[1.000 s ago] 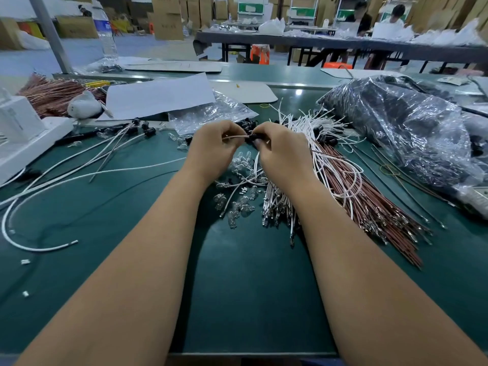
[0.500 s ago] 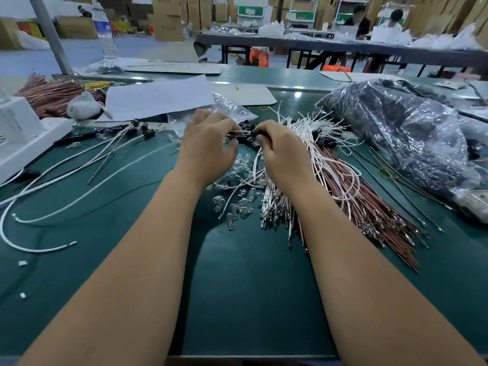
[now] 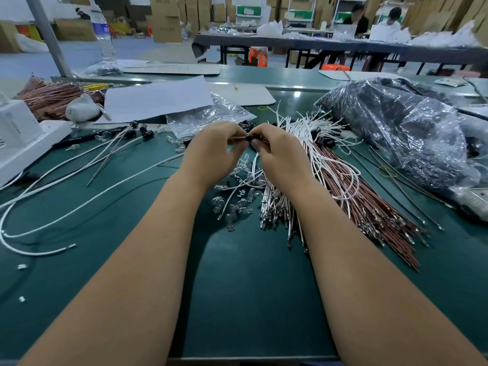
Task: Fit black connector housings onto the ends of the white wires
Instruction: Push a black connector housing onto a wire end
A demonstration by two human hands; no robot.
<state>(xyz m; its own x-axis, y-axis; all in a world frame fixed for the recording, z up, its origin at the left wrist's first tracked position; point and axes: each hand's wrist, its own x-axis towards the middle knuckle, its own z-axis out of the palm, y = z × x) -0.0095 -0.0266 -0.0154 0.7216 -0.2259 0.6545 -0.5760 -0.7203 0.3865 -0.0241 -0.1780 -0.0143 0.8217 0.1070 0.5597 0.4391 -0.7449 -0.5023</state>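
Frame centre: left hand (image 3: 214, 151) pinches a wire end, right hand (image 3: 280, 151) pinches black connector housing (image 3: 249, 138), fingertips nearly touching. White wires (image 3: 311, 143) piled right; bare green desk (image 3: 250, 286) in lower frame.

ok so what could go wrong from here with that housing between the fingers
1. The black connector housing is small and pinched only at the fingertips of the left hand and right hand; it could slip and drop among the loose glass bulbs below.
2. The wire end is hidden by the fingers, so it may go in crooked or only partway.
3. A forearm could drag the white wire bundle out of order.
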